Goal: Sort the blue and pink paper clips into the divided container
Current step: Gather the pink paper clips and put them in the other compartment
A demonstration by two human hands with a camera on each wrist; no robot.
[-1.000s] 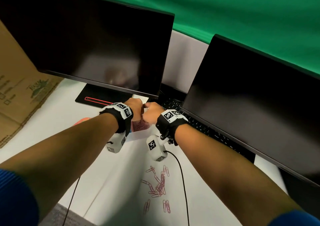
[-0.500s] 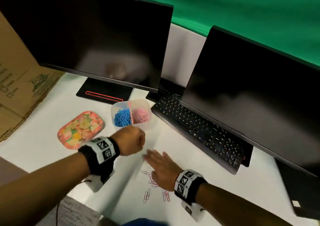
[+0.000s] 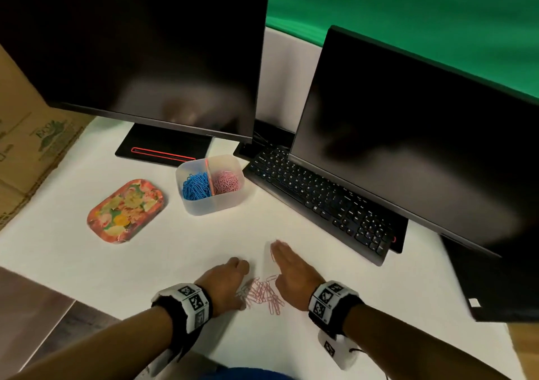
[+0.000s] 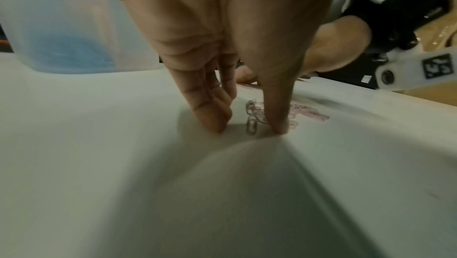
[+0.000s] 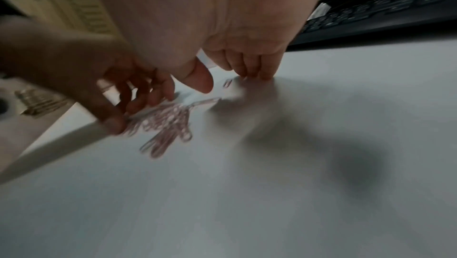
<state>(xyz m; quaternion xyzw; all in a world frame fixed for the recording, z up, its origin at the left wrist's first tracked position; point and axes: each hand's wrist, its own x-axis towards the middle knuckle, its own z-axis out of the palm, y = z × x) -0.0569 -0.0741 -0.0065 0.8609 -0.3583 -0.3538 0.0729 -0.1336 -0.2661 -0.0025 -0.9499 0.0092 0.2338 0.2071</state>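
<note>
The clear divided container [image 3: 214, 204] stands on the white table, blue paper clips [image 3: 196, 187] in its left half and pink ones [image 3: 227, 180] in its right half. Near the front edge a loose pile of pink paper clips [image 3: 264, 293] lies between my hands. My left hand [image 3: 229, 282] is at the pile's left side, its fingertips [image 4: 213, 119] and thumb [image 4: 278, 121] down on the table with a few clips between them, none lifted. My right hand [image 3: 291, 267] lies flat with straight fingers against the pile's right side; a single clip [image 5: 227, 82] lies by its fingertips.
A floral tray [image 3: 125, 210] lies left of the container. A black keyboard [image 3: 320, 201] and two dark monitors [image 3: 140, 52] [image 3: 423, 134] fill the back and right. A cardboard box [image 3: 29, 152] stands at the left. The table's front-left edge [image 3: 38, 276] is close to my left arm.
Both hands came back from the container to the table's front. The right hand swept the scattered pink clips into a tighter pile, and the left hand dropped to the pile's left side.
</note>
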